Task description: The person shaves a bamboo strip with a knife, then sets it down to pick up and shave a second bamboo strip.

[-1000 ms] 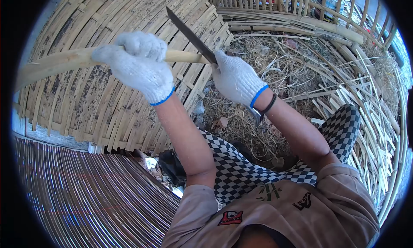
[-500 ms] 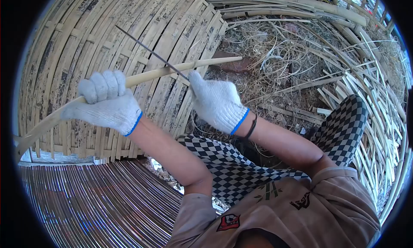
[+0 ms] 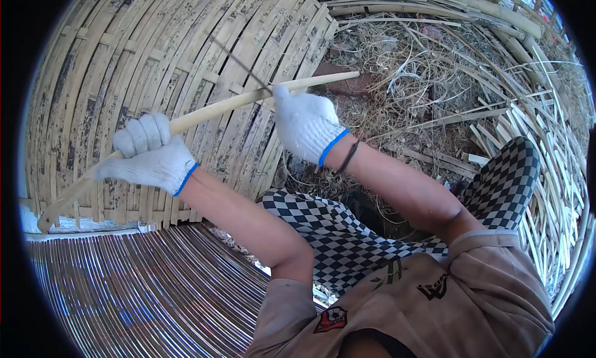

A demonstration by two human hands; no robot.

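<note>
A pale bamboo pole [image 3: 214,111], slightly curved and tapering, runs from the lower left up to a thin tip at the upper middle. My left hand [image 3: 146,147], in a white knit glove with a blue cuff, is closed around its thicker half. Gloved the same way, my right hand [image 3: 305,123] is shut on a long thin knife [image 3: 243,67]. The dark blade lies across the pole close to my right thumb and is blurred at its far end. Its handle is hidden inside the glove.
A woven bamboo panel [image 3: 124,66] stands behind the pole. Curly shavings [image 3: 403,78] litter the ground ahead, with a pile of split bamboo strips [image 3: 546,215] at the right. My checkered trouser legs [image 3: 347,234] are below, and a ribbed dark surface [image 3: 143,283] lies at lower left.
The knife has shifted right along the pole toward its thin tip, and the blade now points more steeply up. The pole has tilted and moved slightly; its thick end shows more clearly.
</note>
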